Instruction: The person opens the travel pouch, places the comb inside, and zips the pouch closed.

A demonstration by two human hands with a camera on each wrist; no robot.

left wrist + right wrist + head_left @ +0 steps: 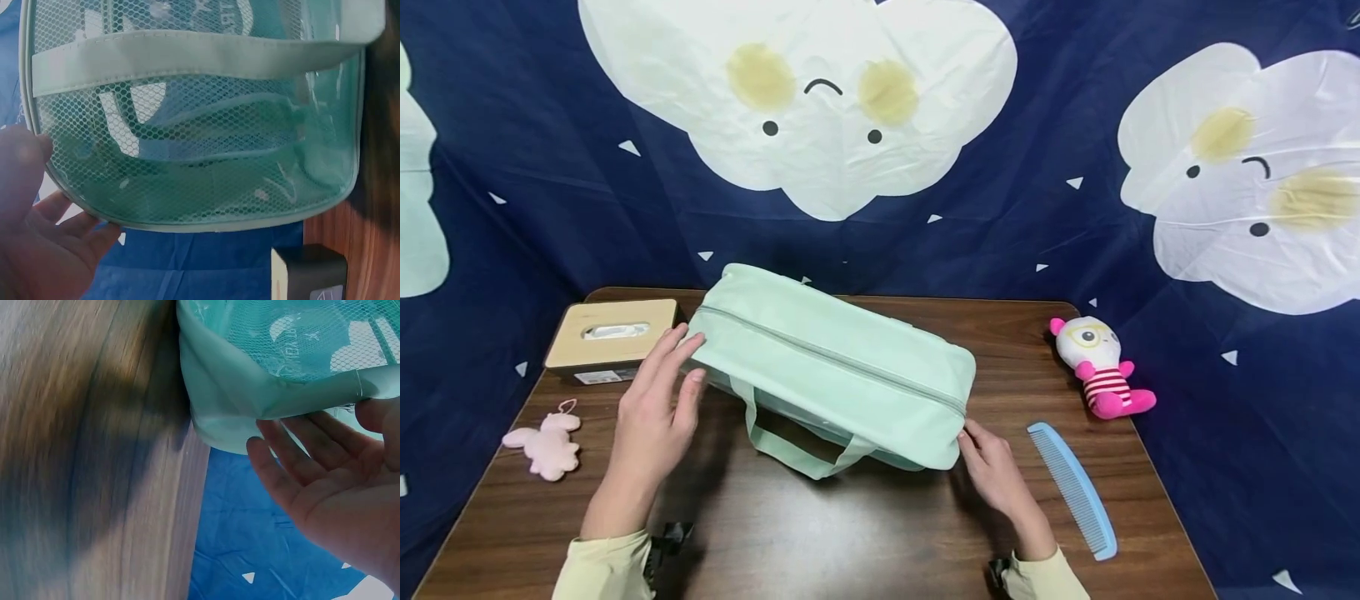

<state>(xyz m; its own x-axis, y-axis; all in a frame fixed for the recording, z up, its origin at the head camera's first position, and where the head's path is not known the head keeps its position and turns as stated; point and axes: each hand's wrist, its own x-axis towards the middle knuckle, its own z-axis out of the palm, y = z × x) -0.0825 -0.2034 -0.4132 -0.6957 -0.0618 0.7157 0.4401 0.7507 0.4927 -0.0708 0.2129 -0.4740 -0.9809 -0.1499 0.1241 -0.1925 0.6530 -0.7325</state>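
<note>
A mint-green zippered bag (842, 358) with a strap handle (801, 454) sits slanted on the table, its top zipper closed. Its side is see-through mesh (206, 125) with a pale strap across it in the left wrist view. At the bag's left end is my left hand (658, 408), fingers mostly straight and touching the edge, thumb apart from them. My right hand (992, 467) grips the near right corner, thumb on the near side. In the right wrist view, the fingers (294, 456) reach behind that edge and their tips are partly hidden.
A wood-topped tissue box (613, 333) stands at the back left, with a pink plush charm (550, 446) nearer. On the right lie a plush doll (1101, 367) in a striped shirt and a blue comb (1075, 492). Dark blue cloud-print fabric (880, 250) hangs behind the table.
</note>
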